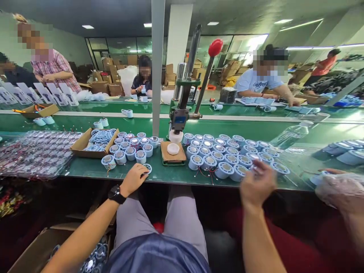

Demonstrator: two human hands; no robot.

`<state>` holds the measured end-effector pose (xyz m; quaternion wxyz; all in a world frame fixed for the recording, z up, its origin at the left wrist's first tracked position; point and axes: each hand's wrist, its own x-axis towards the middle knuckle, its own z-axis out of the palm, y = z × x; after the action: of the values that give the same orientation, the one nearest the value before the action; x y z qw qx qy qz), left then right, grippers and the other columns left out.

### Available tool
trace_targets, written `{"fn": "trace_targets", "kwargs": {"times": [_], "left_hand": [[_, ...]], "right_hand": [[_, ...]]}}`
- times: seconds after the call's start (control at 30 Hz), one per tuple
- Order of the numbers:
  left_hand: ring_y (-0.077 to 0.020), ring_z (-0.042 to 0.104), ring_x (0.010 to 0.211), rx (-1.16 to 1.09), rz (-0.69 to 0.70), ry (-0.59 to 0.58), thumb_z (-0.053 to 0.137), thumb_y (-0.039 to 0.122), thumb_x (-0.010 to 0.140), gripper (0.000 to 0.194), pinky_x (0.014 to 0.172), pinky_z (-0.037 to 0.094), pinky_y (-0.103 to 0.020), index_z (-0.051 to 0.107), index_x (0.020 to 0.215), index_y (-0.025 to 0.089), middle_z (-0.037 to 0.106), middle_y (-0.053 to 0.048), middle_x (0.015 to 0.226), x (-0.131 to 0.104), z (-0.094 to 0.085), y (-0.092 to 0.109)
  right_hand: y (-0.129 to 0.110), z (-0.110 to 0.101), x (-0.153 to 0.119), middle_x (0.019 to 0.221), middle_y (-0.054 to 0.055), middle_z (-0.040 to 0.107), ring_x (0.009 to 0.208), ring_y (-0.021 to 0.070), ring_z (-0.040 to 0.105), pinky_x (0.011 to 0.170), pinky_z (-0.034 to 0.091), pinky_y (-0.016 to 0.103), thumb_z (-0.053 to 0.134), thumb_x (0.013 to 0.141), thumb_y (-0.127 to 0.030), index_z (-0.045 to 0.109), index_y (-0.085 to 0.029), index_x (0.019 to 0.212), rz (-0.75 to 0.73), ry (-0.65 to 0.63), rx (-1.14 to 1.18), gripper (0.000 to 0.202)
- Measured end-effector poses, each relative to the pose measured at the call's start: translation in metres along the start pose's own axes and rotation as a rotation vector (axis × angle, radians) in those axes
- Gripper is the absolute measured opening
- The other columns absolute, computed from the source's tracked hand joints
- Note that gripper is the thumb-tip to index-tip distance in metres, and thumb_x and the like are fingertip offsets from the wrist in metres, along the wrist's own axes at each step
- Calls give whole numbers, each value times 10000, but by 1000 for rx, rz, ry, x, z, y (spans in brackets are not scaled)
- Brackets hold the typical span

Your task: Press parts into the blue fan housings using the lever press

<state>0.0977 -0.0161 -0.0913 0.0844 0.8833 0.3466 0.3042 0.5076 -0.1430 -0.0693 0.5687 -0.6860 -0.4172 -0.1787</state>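
My left hand (135, 178), with a black watch on its wrist, pinches a light blue ring (147, 169) at the table's front edge. Over the front right of a group of light blue round housings (224, 170) is my right hand (258, 185). Motion smears its fingers, and I cannot tell whether they grip a housing. Between my hands stands a hand press with a red-knobbed lever (215, 47). Its white pressing head (176, 136) sits above a white round seat (173, 149) on the base. More housings (130, 152) with thin wires stand left of the press.
A cardboard box of light blue rings (93, 152) lies left, beside a tray of small wired parts (40, 151). A plastic bottle (294, 134) lies behind the right housings. A co-worker's gloved hand (341, 187) is at far right. Other people work across the green line.
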Motion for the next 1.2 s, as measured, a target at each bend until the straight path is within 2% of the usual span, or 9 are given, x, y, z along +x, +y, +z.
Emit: {"fn": "trace_targets", "kwargs": {"times": [0.13,0.23,0.33,0.43,0.63,0.7,0.8,1.03,1.2], "left_hand": [[-256,587,1159,31,-60,17,635,162,844,262,1019,507,-458,670,1103,175,658,-107,1212,0,0,-6],[-270,548,1225,59,-81,-5,635,150,827,407,1072,466,-489,615,1233,174,621,-117,1297,-2,-1,-5],[-284,542,1221,83,-105,-23,625,127,820,485,1041,476,-507,579,1300,175,613,-121,1338,-2,5,1],[-292,556,1168,103,-132,-28,602,141,850,382,965,504,-509,638,1224,216,637,-101,1319,-2,11,9],[-303,561,1115,218,-227,6,550,147,885,269,900,511,-495,684,1107,220,655,-89,1290,-26,-2,4],[-298,567,1104,244,-266,39,538,160,899,246,895,513,-486,685,1089,212,658,-95,1280,-36,-9,-4],[-298,565,1120,236,-291,53,580,186,891,213,917,505,-488,679,1079,208,660,-88,1282,-42,-14,-10],[-303,585,1077,192,-360,35,677,234,844,123,901,504,-478,667,951,175,683,-115,1228,-20,-8,-7],[-315,523,1243,122,-283,-14,634,194,839,613,1005,466,-516,465,1427,224,550,-116,1443,-15,0,-10]], "right_hand": [[-73,54,-69,1114,98,627,1061,207,597,954,507,392,454,883,-209,621,-167,1115,-224,-260,215,289],[-104,85,-98,1113,94,628,1076,186,595,952,516,349,437,872,-147,642,-173,1120,-271,-351,262,322],[-120,108,-108,1113,109,619,1065,184,597,952,524,334,420,852,-97,648,-155,1118,-304,-434,280,354],[-142,138,-108,1140,112,605,1068,179,597,966,528,316,445,843,-83,651,-160,1169,-363,-550,279,393],[-201,202,-111,1269,109,541,1031,229,601,898,556,391,635,850,-193,655,-322,1269,-423,-753,187,439],[-205,205,-117,1302,132,513,1072,260,587,904,548,429,636,868,-223,652,-316,1275,-396,-768,150,417],[-189,189,-124,1321,131,496,1085,237,588,952,533,418,576,916,-226,633,-290,1290,-355,-766,126,384],[-141,141,-127,1225,104,576,1130,221,599,925,560,346,565,940,-310,649,-206,1122,-289,-706,140,225],[-128,127,-118,1162,89,627,1078,197,627,886,580,329,494,977,-264,657,-211,1087,-314,-652,258,203]]}}
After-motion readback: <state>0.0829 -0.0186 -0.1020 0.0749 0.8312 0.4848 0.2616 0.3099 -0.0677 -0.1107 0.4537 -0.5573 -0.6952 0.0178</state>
